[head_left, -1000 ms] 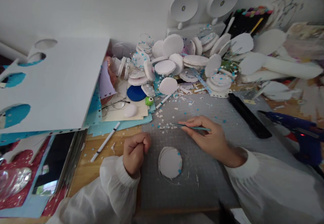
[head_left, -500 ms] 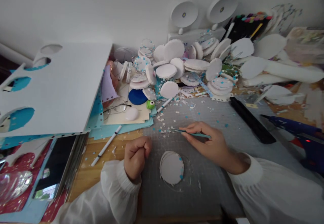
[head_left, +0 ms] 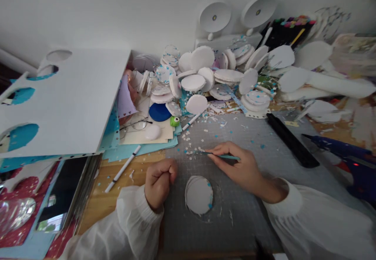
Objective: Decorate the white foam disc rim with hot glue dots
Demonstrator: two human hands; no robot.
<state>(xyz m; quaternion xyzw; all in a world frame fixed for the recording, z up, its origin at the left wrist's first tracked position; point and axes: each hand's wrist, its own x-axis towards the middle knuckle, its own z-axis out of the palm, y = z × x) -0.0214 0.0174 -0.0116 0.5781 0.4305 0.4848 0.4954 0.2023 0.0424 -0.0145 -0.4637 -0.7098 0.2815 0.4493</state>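
My right hand point(head_left: 239, 166) pinches thin teal tweezers point(head_left: 219, 155) whose tip reaches left into a scatter of small white and blue paper bits point(head_left: 190, 148) on the grey cutting mat point(head_left: 258, 142). My left hand point(head_left: 158, 179) rests as a closed fist at the mat's left edge; nothing shows in it. Between the hands, near me, lies a white foam disc point(head_left: 199, 194) with a few blue flecks along its right rim.
A heap of white foam discs point(head_left: 205, 76) fills the back of the desk. A large white board with round cut-outs point(head_left: 61, 99) overhangs the left. A white pen point(head_left: 123, 168), glasses point(head_left: 133, 126), black ruler point(head_left: 292, 140) and blue glue gun point(head_left: 346, 154) lie around.
The tweezers' tip has crept left into the paper bits. My left fist has stayed where it was. The view has tilted slightly.
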